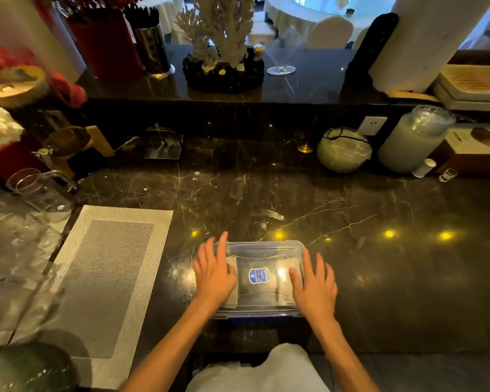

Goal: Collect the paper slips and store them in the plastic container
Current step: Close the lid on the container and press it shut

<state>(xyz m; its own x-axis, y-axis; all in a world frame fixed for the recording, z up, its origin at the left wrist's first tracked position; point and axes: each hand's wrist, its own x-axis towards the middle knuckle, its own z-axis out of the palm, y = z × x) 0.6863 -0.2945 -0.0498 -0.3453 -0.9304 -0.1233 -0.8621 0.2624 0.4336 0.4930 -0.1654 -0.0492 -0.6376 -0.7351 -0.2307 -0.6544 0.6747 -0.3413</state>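
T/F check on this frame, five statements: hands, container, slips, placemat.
1. Both hands rest flat on the container lid. True: left hand, right hand.
2. The plastic container sits on the placemat. False: it sits on the dark counter, right of the placemat.
3. Paper slips show through the lid. True.
4. The lid is off. False: it covers the container.
5. The lid sticker is red. False: blue.

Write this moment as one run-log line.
left hand: flat on lid | right hand: flat on lid | clear rectangular plastic container: closed, white paper slips inside
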